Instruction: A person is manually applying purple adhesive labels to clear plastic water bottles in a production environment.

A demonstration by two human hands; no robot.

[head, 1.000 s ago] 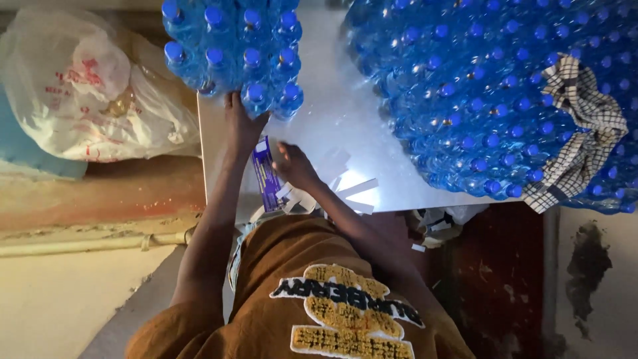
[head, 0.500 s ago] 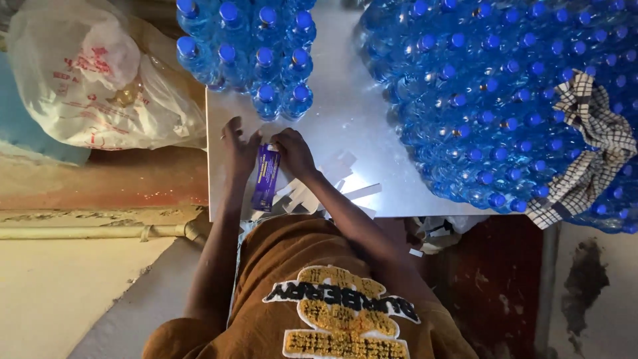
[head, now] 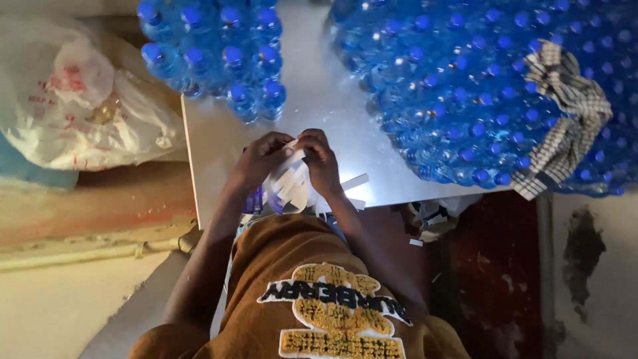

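Together, left hand (head: 262,159) and right hand (head: 320,159) pinch one white-backed label strip (head: 287,181) above the surface (head: 319,106), apparently to peel it.

Overall exposure dim; warm cast on the floor, cool blue over the bottles (head: 465,86). Strongest light falls on the white tabletop (head: 319,100), with a washed-out glare patch just right of the hands. Hands and forearms read as dark, underexposed shapes against the tabletop. Plastic bag (head: 80,100) left of the tabletop slightly soft. Wide-angle bowing toward the frame edges. Fine detail smeared throughout.
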